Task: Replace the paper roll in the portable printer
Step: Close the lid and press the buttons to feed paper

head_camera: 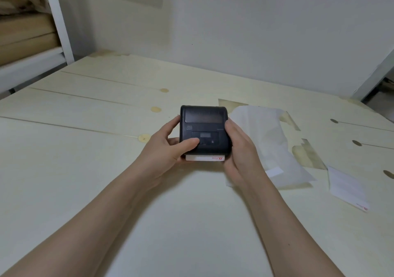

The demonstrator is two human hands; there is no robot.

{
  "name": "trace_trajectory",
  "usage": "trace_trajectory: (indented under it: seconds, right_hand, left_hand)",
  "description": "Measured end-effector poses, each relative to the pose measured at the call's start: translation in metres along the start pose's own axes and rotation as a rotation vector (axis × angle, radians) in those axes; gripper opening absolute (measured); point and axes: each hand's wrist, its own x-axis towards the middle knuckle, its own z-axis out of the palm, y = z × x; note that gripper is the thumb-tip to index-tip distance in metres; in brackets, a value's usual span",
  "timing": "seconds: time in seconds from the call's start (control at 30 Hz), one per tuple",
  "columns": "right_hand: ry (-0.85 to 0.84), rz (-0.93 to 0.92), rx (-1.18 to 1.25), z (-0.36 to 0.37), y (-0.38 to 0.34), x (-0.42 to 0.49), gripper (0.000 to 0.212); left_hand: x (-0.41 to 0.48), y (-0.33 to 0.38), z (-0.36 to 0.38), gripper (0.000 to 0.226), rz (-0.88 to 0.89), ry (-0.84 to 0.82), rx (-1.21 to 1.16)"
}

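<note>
A small black plastic portable printer [204, 131], boxy with rounded corners, is held just above the pale wooden table [85, 149], near its middle. It is clasped from both sides: the left hand [168, 149] is wrapped round the printer's left edge with the thumb laid across the front panel beside the little display, and the right hand [238, 149] is closed on the printer's right edge. A white strip of paper with red print [205, 158] is seen at the printer's near lower edge, between the two hands.

The printer is judged to be rigid, fairly light and smooth-shelled, so a grip on its two flat sides is favoured; the glossy window on the lid and the display are best left unpressed. The paper is thin and easily creased or torn, and should be taken by its free edge.

To the right of the printer, crumpled translucent white wrapping [266, 140] lies on the table, and farther right a flat white slip with a red corner mark [347, 188].
</note>
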Motion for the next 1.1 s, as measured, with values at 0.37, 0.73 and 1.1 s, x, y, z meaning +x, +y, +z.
trace_trajectory:
  seconds: [0.37, 0.73, 1.1]
  right_hand:
    - [-0.019, -0.044, -0.003, -0.0033, 0.0063, -0.0025, 0.04]
    - [-0.04, -0.065, -0.034, -0.002, 0.005, -0.0054, 0.04]
    - [-0.156, -0.064, -0.14, -0.0019, 0.0011, -0.0067, 0.041]
  left_hand:
    - [0.0014, -0.0029, 0.0018, 0.072, 0.042, 0.023, 0.081]
    - [-0.0034, 0.0031, 0.0049, 0.069, 0.042, 0.085, 0.063]
    - [-0.0056, 0.0065, 0.0018, 0.074, 0.034, 0.137, 0.015]
